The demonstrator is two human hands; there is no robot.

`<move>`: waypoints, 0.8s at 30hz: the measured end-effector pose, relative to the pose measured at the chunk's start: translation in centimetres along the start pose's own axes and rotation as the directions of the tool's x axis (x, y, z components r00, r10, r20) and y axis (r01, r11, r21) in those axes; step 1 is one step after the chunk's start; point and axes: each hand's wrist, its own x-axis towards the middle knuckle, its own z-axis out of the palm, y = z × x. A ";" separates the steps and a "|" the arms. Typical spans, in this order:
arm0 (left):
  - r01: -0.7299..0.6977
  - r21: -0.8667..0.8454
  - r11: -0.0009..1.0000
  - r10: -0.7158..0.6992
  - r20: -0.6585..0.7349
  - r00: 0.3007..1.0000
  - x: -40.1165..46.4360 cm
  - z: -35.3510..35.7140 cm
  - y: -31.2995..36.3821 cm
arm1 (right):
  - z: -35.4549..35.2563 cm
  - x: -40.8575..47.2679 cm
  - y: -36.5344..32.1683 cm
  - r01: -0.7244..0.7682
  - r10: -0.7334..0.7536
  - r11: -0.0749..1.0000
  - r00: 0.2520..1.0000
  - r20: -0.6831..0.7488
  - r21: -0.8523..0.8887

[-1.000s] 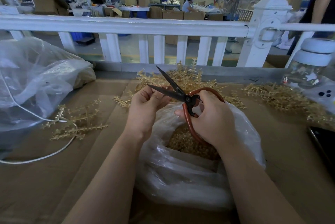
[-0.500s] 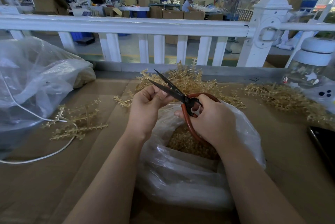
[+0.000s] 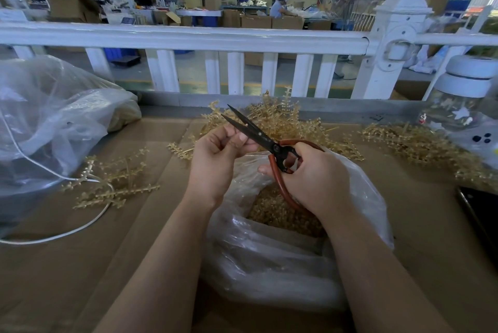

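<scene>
My right hand point(image 3: 315, 173) grips the red-brown loop handles of black-bladed scissors point(image 3: 258, 134), whose blades stand slightly apart and point up and to the left. My left hand point(image 3: 218, 154) is curled just left of the blades, fingertips pinched at the lower blade; what it pinches is hidden. Both hands hover over a clear plastic bag point(image 3: 269, 260) holding small golden cut pieces point(image 3: 272, 211). A heap of golden plastic sprigs point(image 3: 277, 119) lies behind the hands.
Loose sprigs point(image 3: 113, 184) and a white cable point(image 3: 54, 237) lie at left beside a big clear bag point(image 3: 48, 117). More sprigs point(image 3: 420, 144) and a white-lidded jar point(image 3: 463, 100) sit at right, a dark phone point(image 3: 482, 214) at the edge. A white railing point(image 3: 188, 38) borders the cardboard-covered table point(image 3: 67, 265).
The scissor blades have closed most of the way and tipped lower. My left hand stays at the blades. A person at the far right has left the view.
</scene>
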 end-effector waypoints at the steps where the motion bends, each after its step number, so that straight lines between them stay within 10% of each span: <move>1: -0.007 0.020 1.000 0.007 0.004 1.000 0.0 0.0 0.0 | 0.0 0.0 0.0 0.004 -0.004 1.000 1.000 0.001 -0.005; 24: -0.034 0.122 0.992 0.027 0.062 0.998 0.0 0.2 0.0 | -0.4 0.1 -0.1 0.019 -0.019 1.000 1.000 -0.004 0.005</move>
